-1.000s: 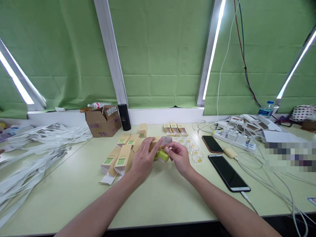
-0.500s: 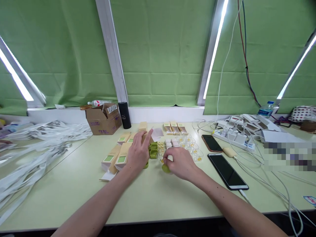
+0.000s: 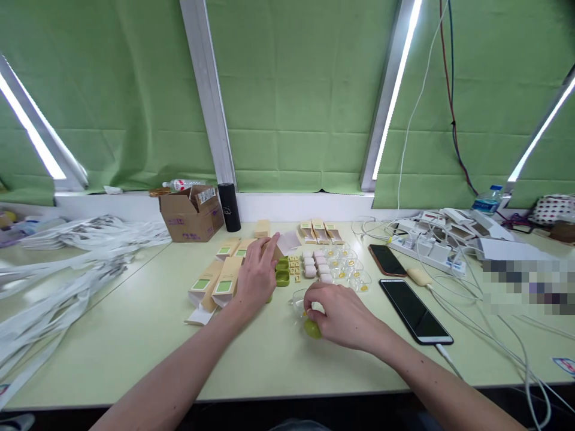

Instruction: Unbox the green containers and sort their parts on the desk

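My right hand [image 3: 344,314] is closed, its fingertips pinching a clear plastic piece [image 3: 299,302] with a round green part [image 3: 312,328] beneath them. My left hand [image 3: 258,272] rests beside the kraft boxes [image 3: 227,276], its fingers partly spread over a tan box with a white flap [image 3: 288,240]; whether it grips the box cannot be made out. Between the hands stand green trays [image 3: 283,278], small pale yellow pieces [image 3: 294,265] and rows of white blocks [image 3: 309,271]. Clear cups [image 3: 354,272] with yellow centres lie right of the blocks.
Two phones [image 3: 415,311] [image 3: 387,260] lie on the right, near a power strip [image 3: 429,252] and loose white cables. Behind stand a cardboard box [image 3: 191,218], a black cylinder [image 3: 229,207] and open kraft boxes [image 3: 320,232]. White straps [image 3: 67,263] spread at the left.
My right hand has moved nearer the front edge with the clear and green parts, uncovering the white blocks. My left hand stays over the boxes. The view has shifted slightly.
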Available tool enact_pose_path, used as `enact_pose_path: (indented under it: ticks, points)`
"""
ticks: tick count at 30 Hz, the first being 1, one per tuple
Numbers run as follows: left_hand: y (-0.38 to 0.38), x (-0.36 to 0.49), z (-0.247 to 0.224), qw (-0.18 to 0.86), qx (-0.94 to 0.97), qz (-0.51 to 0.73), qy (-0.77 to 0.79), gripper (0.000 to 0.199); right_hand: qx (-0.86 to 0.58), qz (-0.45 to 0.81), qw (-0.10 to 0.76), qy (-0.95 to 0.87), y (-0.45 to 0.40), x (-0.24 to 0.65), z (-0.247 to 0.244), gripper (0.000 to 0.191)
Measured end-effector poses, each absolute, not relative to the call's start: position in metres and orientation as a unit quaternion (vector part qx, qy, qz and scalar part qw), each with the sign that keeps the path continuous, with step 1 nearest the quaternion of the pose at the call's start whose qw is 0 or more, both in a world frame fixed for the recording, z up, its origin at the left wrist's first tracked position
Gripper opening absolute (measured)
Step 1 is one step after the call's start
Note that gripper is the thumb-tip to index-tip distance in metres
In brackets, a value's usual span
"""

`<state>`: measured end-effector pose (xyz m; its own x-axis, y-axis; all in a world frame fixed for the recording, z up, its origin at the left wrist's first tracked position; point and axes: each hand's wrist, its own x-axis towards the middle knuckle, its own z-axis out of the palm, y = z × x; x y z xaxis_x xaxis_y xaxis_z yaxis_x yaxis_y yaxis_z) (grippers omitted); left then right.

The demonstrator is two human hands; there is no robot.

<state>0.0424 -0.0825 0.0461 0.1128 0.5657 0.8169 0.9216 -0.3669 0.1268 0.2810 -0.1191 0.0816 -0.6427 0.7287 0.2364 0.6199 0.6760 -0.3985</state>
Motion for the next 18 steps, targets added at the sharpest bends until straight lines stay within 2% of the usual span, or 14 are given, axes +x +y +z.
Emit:
enact_pose_path:
  ticks: [4,8,18]
  points:
    - [-0.082,0.043,0.046,0.171,-0.704,-0.453,-0.519,0.071,-0.357,0.237,0.221,-0.876,-0.106,0.294,0.102,0.012]
    - [-0.079,0.042,0.045,0.100,-0.690,-0.506,-0.507,0.071,-0.306,0.316,0.258,-0.860,-0.083,0.290,0.097,0.015]
    - [-0.075,0.044,0.041,-0.127,-0.612,-0.628,-0.464,0.066,-0.313,0.314,0.272,-0.854,-0.067,0.274,0.065,0.015]
